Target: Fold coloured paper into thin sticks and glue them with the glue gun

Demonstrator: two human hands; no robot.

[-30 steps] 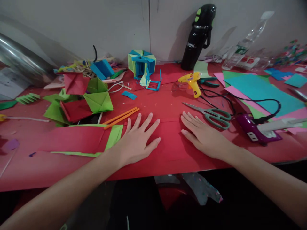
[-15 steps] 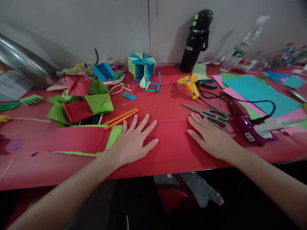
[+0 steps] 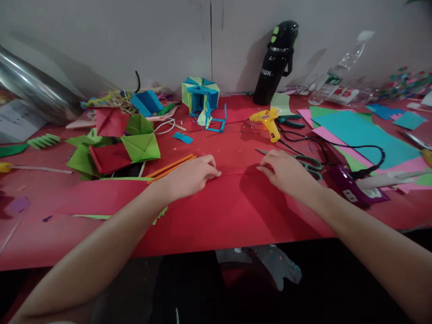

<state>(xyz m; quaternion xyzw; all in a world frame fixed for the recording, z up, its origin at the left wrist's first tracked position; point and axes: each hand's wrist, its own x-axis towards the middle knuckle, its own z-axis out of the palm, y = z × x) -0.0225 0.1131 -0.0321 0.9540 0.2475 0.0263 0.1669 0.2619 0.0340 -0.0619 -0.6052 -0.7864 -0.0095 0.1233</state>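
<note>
A red sheet of paper (image 3: 229, 202) lies on the red table, its far edge a thin dark line between my hands. At the left end of that edge, my left hand (image 3: 194, 176) is closed, thumb and fingertips pinched on the paper. My right hand (image 3: 288, 175) pinches the same edge further right, its fingers curled. Partly hidden behind my right hand are scissors (image 3: 311, 165) with grey-green handles. Orange sticks (image 3: 172, 166) sit just beyond my left hand. Under my left forearm is a stack of red and green paper (image 3: 111, 193).
A yellow glue gun (image 3: 268, 120) and a black bottle (image 3: 275, 67) stand behind. Folded red and green paper (image 3: 140, 144) is at left, a blue-and-yellow paper model (image 3: 200, 96) at back. Right are a purple power strip (image 3: 351, 184) and coloured sheets (image 3: 367, 132).
Both hands lay flat with spread fingers before. Now their fingers are curled and pinched at the red paper's far edge, and my right hand covers more of the scissors.
</note>
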